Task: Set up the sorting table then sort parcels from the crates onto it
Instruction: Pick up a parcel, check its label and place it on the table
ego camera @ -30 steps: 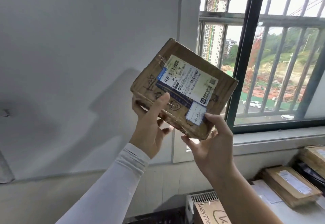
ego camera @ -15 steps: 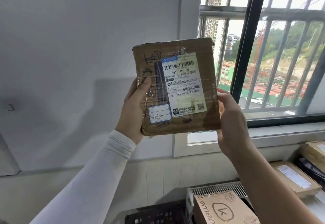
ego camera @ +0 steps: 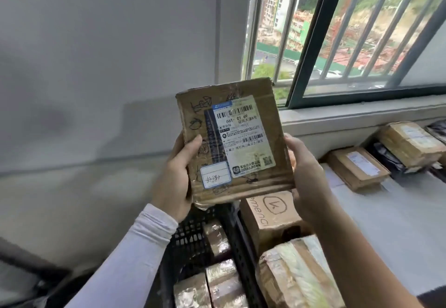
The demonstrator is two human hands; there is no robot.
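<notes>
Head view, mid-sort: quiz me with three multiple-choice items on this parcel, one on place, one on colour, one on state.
1. Where is the cardboard parcel?
A. in the black crate
B. in the air above the black crate
C. on the table

2. What colour is the left sleeve?
A. white
B. red
C. black

3. How is the parcel held?
A. left hand alone
B. right hand alone
C. left hand and right hand at its sides

Key: 1 B, it is lifted clear of the crates; 2 A, the fabric is white; 3 C, one hand grips each edge.
</notes>
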